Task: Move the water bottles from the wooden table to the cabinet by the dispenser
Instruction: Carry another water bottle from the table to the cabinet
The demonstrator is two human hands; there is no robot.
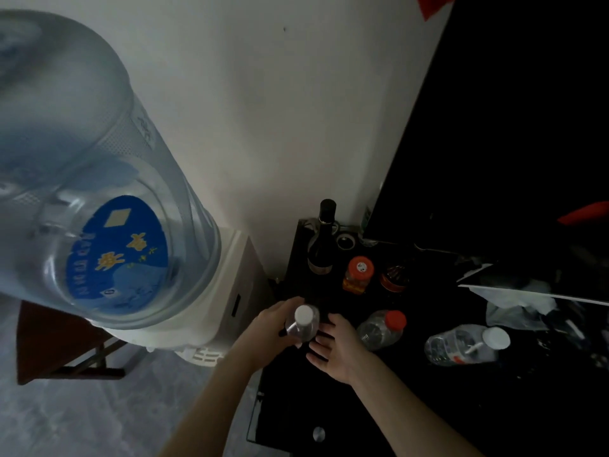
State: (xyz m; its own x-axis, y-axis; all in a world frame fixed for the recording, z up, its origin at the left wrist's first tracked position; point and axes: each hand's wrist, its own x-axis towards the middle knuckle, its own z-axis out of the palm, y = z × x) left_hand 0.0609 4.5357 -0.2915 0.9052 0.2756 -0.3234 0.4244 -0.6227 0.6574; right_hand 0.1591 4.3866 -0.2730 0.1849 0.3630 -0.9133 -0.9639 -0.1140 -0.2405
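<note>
Gripping a white-capped water bottle (303, 326), left hand (275, 321) curls; right hand (336, 349) spread beside it

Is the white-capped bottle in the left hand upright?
Upright: white-capped bottle shows its cap facing the camera, left hand around its body.

At the back of the dark top you've got a dark wine bottle (322, 239) standing upright, an orange-lidded jar (358, 274) just right of it, a darker jar (394, 279) beside that, a roll of tape (345, 241) behind, and crumpled plastic bags (520, 310) off right.
</note>
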